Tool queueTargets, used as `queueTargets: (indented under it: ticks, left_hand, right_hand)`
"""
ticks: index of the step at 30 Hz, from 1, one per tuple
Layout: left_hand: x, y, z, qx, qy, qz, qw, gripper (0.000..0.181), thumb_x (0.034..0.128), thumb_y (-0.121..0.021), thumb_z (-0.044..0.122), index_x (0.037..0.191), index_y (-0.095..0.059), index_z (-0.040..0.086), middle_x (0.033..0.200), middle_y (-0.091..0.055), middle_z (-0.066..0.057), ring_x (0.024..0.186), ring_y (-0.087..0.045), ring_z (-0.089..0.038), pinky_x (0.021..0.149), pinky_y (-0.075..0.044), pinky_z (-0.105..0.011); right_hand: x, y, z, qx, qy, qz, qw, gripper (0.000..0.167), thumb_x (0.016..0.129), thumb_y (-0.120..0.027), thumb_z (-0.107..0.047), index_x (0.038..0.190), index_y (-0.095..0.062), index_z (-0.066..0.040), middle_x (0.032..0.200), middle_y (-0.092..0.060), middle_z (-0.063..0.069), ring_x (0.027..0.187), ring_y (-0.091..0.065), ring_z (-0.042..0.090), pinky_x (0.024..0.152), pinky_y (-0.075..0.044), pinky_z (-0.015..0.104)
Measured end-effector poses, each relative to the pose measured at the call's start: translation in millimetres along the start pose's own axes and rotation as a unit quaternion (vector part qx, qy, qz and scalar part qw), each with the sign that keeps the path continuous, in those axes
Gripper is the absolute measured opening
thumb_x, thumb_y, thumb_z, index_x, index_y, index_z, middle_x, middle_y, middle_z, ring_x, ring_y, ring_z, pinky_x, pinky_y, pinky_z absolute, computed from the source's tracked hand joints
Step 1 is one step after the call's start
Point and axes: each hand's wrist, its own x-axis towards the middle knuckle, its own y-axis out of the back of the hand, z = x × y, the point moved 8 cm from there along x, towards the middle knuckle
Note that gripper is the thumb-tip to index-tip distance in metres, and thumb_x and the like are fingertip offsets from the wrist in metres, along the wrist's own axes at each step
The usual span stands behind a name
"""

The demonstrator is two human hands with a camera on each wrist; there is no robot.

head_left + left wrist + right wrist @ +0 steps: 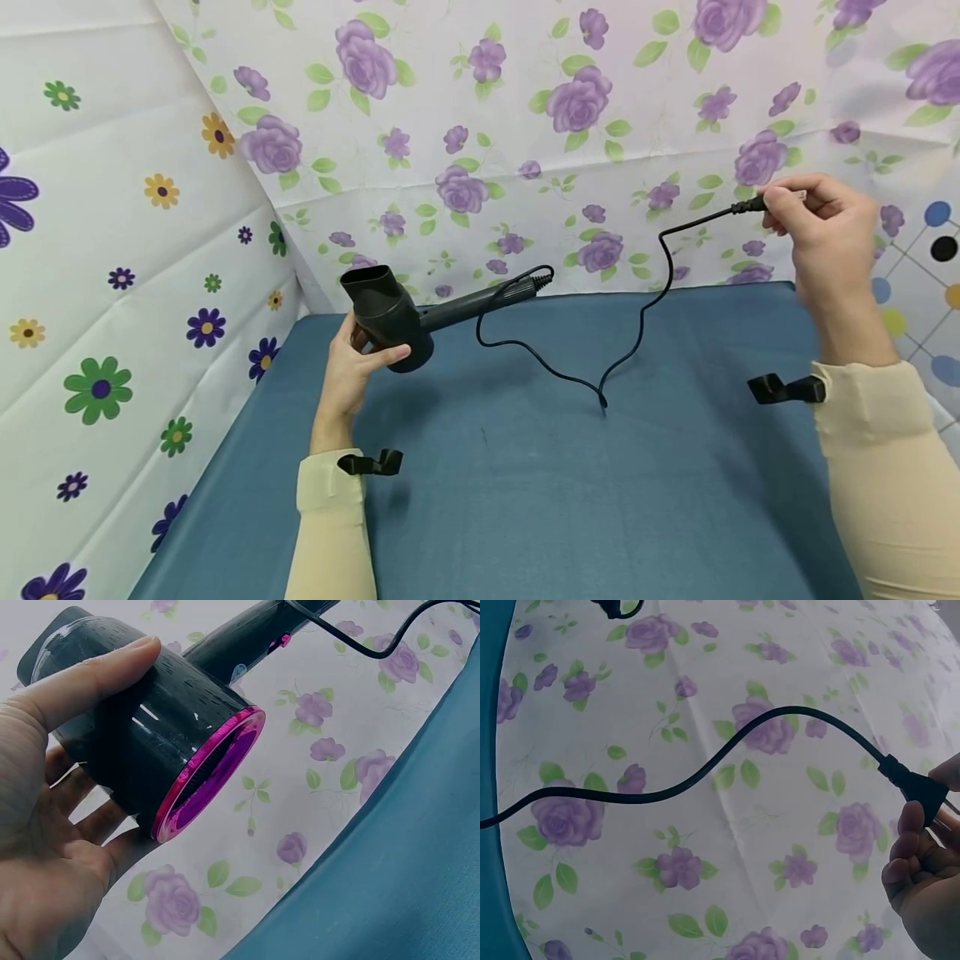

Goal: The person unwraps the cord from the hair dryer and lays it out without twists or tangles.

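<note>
A black hair dryer (390,321) is raised above the table, its nozzle tipped up and its handle (480,304) pointing right. Around its barrel my left hand (348,367) grips, thumb on the near side. The left wrist view shows a pink ring (214,776) at the barrel's rear end. My right hand (828,225) pinches the plug (922,795) of the power cord, held up at the right. Between the two hands the black cord (641,325) sags, its low bend near the tabletop. Part of the plug is hidden by the right fingers.
Blue cloth covers the table (600,500). Behind it hangs a white sheet with purple roses (461,190). A flower-patterned sheet (97,392) stands along the left side, and a dotted pattern (918,292) shows at the right. Black straps (787,389) sit on both cuffs.
</note>
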Motion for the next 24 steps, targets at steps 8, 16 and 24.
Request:
queueTargets:
  ticks: [8, 16, 24]
  left_hand:
    - [0.1, -2.5, -2.1, -0.001, 0.007, 0.000, 1.0000, 0.085, 0.0848, -0.085, 0.002, 0.157, -0.046, 0.023, 0.133, -0.060, -0.007, 0.118, -0.057, -0.025, 0.096, -0.052, -0.028]
    - [0.4, -2.9, -7.8, 0.006, 0.020, -0.008, 0.9998, 0.087, 0.0848, -0.086, 0.004, 0.158, -0.045, 0.026, 0.135, -0.060, -0.007, 0.121, -0.056, -0.025, 0.095, -0.053, -0.027]
    - [1.8, -6.9, -9.7, 0.018, 0.025, -0.015, 0.9994, 0.088, 0.0837, -0.089, 0.009, 0.157, -0.045, 0.029, 0.141, -0.057, -0.008, 0.125, -0.054, -0.024, 0.099, -0.051, -0.033]
  right_hand:
    - [-4.0, -8, -17, -0.018, 0.028, -0.007, 0.9994, 0.014, 0.086, -0.077, 0.008, 0.092, -0.071, 0.020, 0.072, -0.069, 0.011, 0.062, -0.057, 0.019, 0.065, -0.048, 0.022]
    - [-8.8, -20, -41, -0.089, 0.109, -0.013, 0.9900, 0.020, 0.087, -0.082, 0.001, 0.092, -0.073, 0.018, 0.073, -0.067, 0.004, 0.062, -0.053, 0.012, 0.067, -0.049, 0.019]
    - [-14.8, -34, -67, -0.242, 0.157, -0.017, 0.9574, 0.024, 0.093, -0.081, -0.014, 0.093, -0.077, 0.010, 0.069, -0.062, -0.006, 0.061, -0.049, 0.009, 0.065, -0.044, 0.018]
